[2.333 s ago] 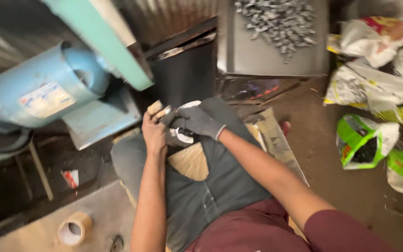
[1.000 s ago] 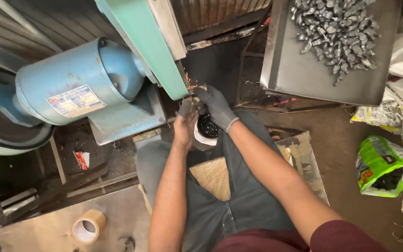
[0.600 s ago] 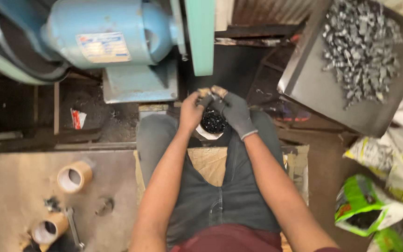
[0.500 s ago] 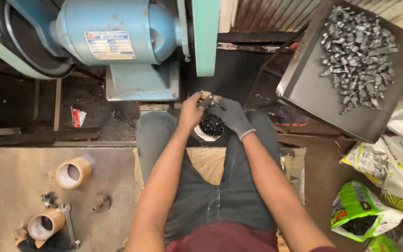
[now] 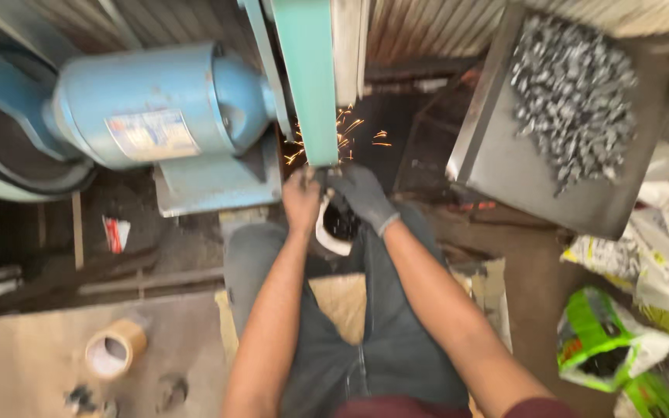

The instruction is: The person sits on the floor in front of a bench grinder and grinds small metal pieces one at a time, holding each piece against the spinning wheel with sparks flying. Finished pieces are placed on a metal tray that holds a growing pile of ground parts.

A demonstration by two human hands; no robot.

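Observation:
My bare left hand (image 5: 302, 200) and my right hand (image 5: 361, 195), which wears a dark grey glove, are pressed together at the lower end of a green grinding belt housing (image 5: 305, 77). Both hands pinch a small metal piece that is hidden between the fingers. Orange sparks (image 5: 342, 135) fly from the contact point. A white cup (image 5: 334, 232) with dark contents sits between my knees, just below the hands.
A blue motor (image 5: 149, 104) stands left of the belt. A dark metal tray (image 5: 505, 166) with several small metal pieces (image 5: 574, 89) is at the right. Green and white bags (image 5: 605, 348) lie lower right. A tape roll (image 5: 114, 352) rests on the board lower left.
Both hands have risen from over the cup up to the belt's lower end, and sparks have appeared. The view has shifted and blurred.

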